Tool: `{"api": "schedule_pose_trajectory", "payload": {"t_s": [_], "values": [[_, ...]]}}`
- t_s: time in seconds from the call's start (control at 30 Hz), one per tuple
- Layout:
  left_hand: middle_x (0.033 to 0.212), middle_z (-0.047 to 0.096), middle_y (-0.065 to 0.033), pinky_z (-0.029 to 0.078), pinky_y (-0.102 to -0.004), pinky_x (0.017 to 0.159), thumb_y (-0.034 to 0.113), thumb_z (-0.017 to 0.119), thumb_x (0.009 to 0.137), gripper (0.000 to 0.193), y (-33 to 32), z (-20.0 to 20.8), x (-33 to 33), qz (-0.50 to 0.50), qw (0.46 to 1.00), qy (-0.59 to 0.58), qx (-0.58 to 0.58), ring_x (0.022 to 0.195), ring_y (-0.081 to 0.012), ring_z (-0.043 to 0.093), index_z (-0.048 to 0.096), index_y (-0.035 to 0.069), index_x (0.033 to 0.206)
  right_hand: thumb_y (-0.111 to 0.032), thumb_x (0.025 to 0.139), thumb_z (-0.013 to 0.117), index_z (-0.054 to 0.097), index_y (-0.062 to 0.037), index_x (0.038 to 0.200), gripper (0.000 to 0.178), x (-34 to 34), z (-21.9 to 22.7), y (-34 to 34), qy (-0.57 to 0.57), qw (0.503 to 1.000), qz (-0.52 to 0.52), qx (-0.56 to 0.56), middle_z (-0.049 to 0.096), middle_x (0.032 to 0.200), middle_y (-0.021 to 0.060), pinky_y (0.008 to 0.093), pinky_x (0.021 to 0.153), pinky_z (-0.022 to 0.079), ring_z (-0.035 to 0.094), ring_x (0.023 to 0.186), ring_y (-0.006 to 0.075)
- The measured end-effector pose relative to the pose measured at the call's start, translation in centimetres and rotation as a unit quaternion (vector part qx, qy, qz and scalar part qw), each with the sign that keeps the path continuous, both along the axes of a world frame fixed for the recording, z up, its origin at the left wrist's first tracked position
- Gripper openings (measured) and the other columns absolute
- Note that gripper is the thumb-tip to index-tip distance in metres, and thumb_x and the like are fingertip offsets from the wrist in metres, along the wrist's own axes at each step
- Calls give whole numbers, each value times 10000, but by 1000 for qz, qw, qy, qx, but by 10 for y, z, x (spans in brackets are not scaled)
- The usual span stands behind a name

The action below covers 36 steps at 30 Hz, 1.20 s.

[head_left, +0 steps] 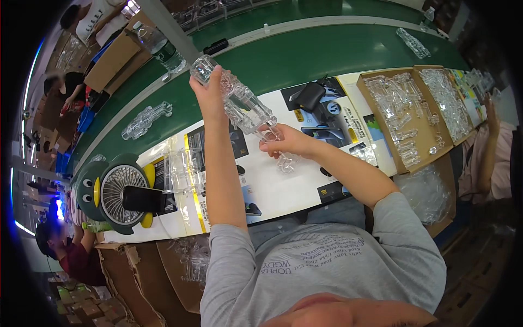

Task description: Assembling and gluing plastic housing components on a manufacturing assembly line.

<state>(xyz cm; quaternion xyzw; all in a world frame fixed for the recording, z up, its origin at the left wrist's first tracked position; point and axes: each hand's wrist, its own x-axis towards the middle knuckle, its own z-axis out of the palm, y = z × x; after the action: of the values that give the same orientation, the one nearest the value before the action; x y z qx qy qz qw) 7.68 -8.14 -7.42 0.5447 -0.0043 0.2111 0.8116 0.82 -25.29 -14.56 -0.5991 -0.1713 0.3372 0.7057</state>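
Note:
My left hand (210, 95) is wrapped around the upper end of a large clear plastic figure (242, 101), made of several jointed-looking sections. It hangs tilted above the table, its lower end toward the right. My right hand (291, 143) is closed, its fingertips pinching a smaller clear plastic part (286, 162) at the figure's lower end. Whether the small part touches the figure I cannot tell. Beneath both hands lies a white printed board (272, 191). Another clear plastic figure (147, 120) rests on the green surface to the left.
Left stands a penguin-shaped fan (121, 191) with a black phone (144, 199) before it; clear parts (184, 170) sit beside it. A black pouch-like object (310, 97) lies beyond my right hand. Cardboard trays (396, 147) of clear parts are right. A water bottle (163, 52) stands far left. People work nearby.

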Motion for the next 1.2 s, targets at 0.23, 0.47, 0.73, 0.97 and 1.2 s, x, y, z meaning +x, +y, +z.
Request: {"api": "schedule_pose_trajectory", "payload": {"t_s": [0.23,0.47,0.73,0.97,1.2], "values": [[924,562,-126,506,-314,654,182,604,840,467,-7,-12,13,18,997,-55,51,761,-194,601,321,47,1186,-127,723,658,472,-7,1126,460,10,-13,-1,-18,999,-45,15,550,728,45,245,503,423,516,546,108],[940,549,-130,521,-350,673,178,583,853,469,-14,5,-3,-66,996,-47,27,795,-215,602,302,89,1217,-48,697,611,519,-33,967,285,5,-7,-3,-25,999,-25,20,545,695,4,229,491,410,506,550,81],[917,575,-146,511,-330,671,186,578,848,458,-24,23,-19,-63,994,-91,4,773,-222,615,319,77,1209,-86,715,638,476,-17,1064,392,0,4,-5,-135,988,-73,8,575,785,6,219,580,452,553,659,69],[940,567,-170,505,-345,727,216,599,820,516,-10,23,-21,-81,992,-94,15,805,-235,611,345,18,1223,-100,699,651,478,-16,1057,407,-5,16,-5,-127,991,-46,-23,581,853,19,231,698,464,562,766,80],[972,559,-159,470,-361,833,192,627,783,593,-14,38,-43,-109,987,-108,54,888,-243,594,320,16,1259,-116,707,656,431,2,1215,568,-7,8,5,-217,974,-61,-38,589,984,85,300,780,453,572,862,185]]}}
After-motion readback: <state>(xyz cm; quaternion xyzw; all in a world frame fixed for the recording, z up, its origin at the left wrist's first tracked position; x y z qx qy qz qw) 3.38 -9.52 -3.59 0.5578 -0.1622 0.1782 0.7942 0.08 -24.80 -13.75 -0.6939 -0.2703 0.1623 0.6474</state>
